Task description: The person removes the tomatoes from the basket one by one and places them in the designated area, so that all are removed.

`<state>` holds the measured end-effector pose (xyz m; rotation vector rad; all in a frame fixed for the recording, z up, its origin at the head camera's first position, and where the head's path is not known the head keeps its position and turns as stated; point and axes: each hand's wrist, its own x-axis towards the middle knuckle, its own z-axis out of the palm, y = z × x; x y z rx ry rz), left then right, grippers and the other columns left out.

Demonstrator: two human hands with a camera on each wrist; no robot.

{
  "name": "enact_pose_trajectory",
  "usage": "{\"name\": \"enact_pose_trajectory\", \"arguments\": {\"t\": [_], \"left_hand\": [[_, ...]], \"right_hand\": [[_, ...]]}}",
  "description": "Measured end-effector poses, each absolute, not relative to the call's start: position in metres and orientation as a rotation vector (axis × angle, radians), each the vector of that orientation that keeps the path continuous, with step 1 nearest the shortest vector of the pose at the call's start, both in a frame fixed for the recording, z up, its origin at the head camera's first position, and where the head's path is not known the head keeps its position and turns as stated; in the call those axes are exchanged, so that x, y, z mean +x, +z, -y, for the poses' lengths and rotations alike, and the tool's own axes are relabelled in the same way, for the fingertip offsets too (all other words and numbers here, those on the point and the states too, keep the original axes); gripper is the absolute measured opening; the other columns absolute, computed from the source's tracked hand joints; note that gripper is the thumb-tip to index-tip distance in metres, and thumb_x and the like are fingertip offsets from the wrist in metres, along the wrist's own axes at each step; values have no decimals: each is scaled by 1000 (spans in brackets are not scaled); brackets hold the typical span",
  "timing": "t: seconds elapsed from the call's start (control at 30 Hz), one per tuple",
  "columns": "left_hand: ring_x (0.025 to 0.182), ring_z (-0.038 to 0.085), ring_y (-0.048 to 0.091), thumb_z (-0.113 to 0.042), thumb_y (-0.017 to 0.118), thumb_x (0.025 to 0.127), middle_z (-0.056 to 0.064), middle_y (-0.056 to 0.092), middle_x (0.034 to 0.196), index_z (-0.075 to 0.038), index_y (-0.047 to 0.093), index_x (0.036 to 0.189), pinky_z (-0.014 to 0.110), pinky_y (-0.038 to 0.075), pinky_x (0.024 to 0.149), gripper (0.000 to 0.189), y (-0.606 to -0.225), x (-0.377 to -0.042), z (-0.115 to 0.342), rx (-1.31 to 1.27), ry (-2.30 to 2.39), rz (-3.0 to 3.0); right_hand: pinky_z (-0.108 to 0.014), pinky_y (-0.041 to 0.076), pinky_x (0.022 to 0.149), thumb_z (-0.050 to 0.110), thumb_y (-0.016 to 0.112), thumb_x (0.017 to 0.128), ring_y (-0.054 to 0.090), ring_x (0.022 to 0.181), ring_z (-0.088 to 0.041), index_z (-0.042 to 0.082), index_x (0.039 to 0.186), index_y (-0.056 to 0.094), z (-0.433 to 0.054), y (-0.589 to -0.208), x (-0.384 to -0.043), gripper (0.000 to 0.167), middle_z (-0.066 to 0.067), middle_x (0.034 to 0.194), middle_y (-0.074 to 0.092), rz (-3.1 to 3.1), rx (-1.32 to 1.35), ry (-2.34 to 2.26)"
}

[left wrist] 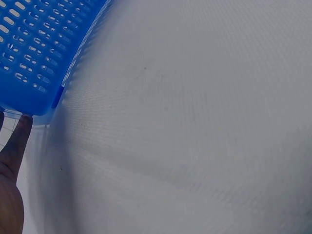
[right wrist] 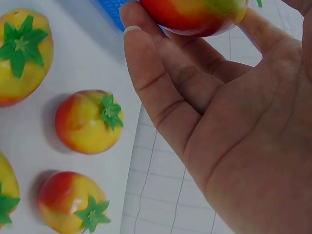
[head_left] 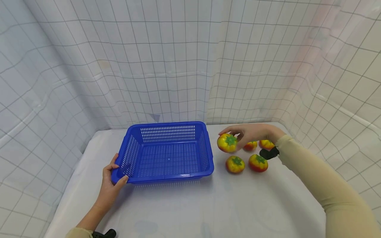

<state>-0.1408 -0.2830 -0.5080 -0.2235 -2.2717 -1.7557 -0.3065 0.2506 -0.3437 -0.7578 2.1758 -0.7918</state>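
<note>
A blue plastic basket point(head_left: 166, 178) with slotted walls sits on the white table, nothing inside it. My left hand point(head_left: 110, 185) grips its near left corner, thumb at the front rim and fingers at the left side. To the right of the basket, my right hand point(head_left: 256, 131) holds a red-and-yellow tomato point(head_left: 225, 142) with a green star-shaped top, raised above the table in its fingertips. Several like it lie below and behind the hand, among them a near tomato point(head_left: 234, 164) and a tomato point(head_left: 258, 163) beside it.
Two more tomatoes, a back tomato point(head_left: 250, 145) and a far right tomato point(head_left: 266, 144), are partly covered by the right hand and wrist. White grid-patterned curtains point(head_left: 178, 66) enclose the table point(head_left: 184, 211) at the back and both sides.
</note>
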Motion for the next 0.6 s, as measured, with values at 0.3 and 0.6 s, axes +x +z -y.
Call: {"name": "enact_pose_trajectory", "arguments": {"t": [0.3,0.6], "left_hand": [[155,20,9,4,55,99,-1,8,171,-12,26,129,8,31,103,45,-507,-141,282,-213,-1769,2266],[155,22,9,6,55,98,-1,8,171,-13,27,129,8,32,102,45,-508,-140,282,-219,-1782,2248]], "right_hand": [[-54,37,108,18,76,85,37,140,-27,48,144,49,-287,-351,-297,71,8,152,45,-2214,-613,-866],[-62,35,108,25,76,86,37,142,-33,46,146,47,-322,-356,-284,70,4,153,45,-2294,-568,-923]]}}
